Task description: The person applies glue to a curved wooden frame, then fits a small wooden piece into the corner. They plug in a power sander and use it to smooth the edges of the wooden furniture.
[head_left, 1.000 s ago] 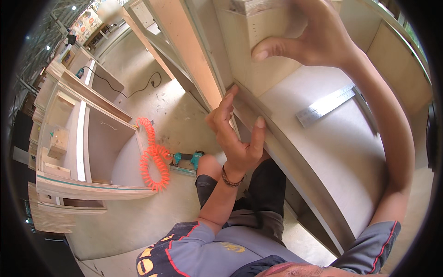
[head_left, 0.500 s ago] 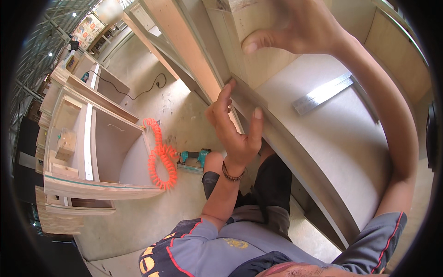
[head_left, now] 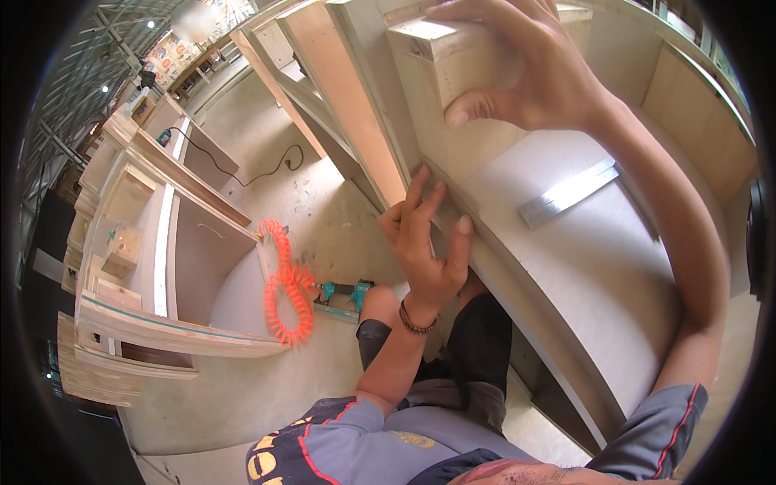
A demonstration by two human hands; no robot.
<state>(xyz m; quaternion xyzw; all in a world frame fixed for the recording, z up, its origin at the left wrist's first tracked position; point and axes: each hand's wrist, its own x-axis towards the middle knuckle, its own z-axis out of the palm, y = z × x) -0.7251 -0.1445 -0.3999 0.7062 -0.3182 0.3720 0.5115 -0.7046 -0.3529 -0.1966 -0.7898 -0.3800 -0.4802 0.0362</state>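
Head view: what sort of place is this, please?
Probably a woodworking workshop. A teal air tool and coiled orange hose lie on the floor, near a bare wooden cabinet.

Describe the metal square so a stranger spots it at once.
Start at the large pale panel beside the person's right forearm. On it, just left of that forearm, lies the metal square. Its shiny silver blade sets it apart from the dull panel and wooden block nearby.
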